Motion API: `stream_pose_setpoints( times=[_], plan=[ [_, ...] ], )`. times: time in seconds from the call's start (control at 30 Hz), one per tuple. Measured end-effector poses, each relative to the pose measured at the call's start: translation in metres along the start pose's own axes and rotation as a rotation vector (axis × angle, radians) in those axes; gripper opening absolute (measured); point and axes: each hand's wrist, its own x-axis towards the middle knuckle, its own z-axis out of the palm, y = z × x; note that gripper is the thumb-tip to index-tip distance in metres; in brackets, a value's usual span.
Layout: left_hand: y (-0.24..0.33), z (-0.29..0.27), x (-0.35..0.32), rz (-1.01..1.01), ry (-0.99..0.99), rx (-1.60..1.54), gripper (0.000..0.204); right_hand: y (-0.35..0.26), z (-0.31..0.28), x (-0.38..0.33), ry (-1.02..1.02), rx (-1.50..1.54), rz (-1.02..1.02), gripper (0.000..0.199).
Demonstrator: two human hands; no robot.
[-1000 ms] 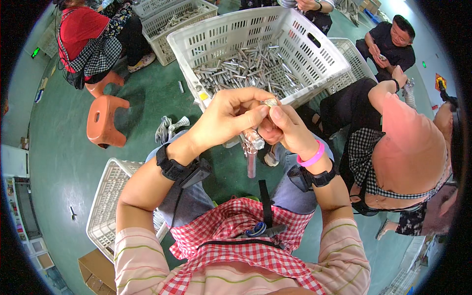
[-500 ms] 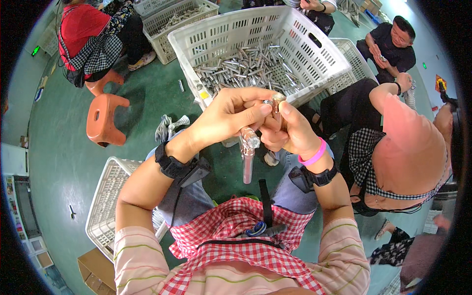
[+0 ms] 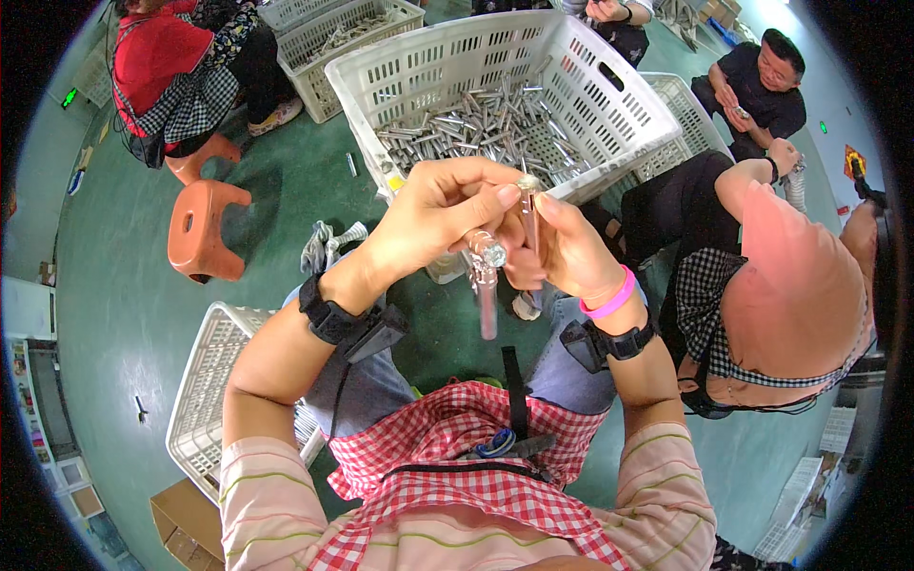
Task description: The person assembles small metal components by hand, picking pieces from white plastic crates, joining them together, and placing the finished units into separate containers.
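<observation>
My left hand [image 3: 440,205] is closed, its thumb and forefinger pinching at the top of a slim shiny metal piece [image 3: 530,224]. My right hand [image 3: 569,249] is closed around that same piece from the other side. From beneath my left palm hangs a tube-like piece [image 3: 486,295], its upper end crinkled and glossy like clear wrap, its lower end smooth and pinkish. How my left fingers hold it is hidden. Just beyond my hands stands a large white plastic crate [image 3: 495,43] with many metal rods [image 3: 452,133] lying in it.
Another white crate [image 3: 203,400] stands by my left side, near a cardboard box [image 3: 181,519]. An orange stool [image 3: 195,224] and grey gloves [image 3: 328,246] are on the green floor to the left. People sit working at far left and right, the nearest in a pink top [image 3: 790,276].
My hands have shifted slightly, and the slim metal piece between them now stands more upright and exposed. The hanging tube has risen a little. At lower right, a person has moved mostly out of view.
</observation>
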Motion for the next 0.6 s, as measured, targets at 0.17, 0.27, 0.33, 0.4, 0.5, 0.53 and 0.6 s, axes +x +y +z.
stream_pose_setpoints(
  times=[0.17, 0.27, 0.33, 0.4, 0.5, 0.53, 0.6],
  plan=[
    [-0.005, 0.005, 0.0, 0.087, 0.032, 0.025, 0.021, 0.004, -0.002, 0.005, 0.274, -0.358, -0.198, 0.038],
    [-0.006, 0.008, 0.0, 0.148, 0.061, 0.005, 0.014, 0.0, 0.013, 0.003, 0.293, -0.249, -0.193, 0.037],
    [-0.004, 0.01, 0.0, 0.113, 0.09, 0.033, 0.014, 0.002, 0.012, 0.003, 0.312, -0.189, -0.219, 0.036],
    [-0.009, 0.01, 0.001, 0.14, 0.093, 0.088, 0.014, 0.008, -0.002, 0.003, 0.213, -0.14, -0.233, 0.036],
    [-0.01, 0.01, -0.001, 0.162, 0.103, 0.148, 0.015, 0.014, -0.008, 0.005, 0.227, -0.201, -0.241, 0.043],
    [-0.01, 0.01, -0.001, 0.159, 0.109, 0.154, 0.015, 0.015, -0.007, 0.006, 0.228, -0.2, -0.24, 0.043],
    [-0.009, 0.01, -0.001, 0.179, 0.105, 0.164, 0.015, 0.013, -0.001, 0.006, 0.297, -0.3, -0.234, 0.049]
  ],
)
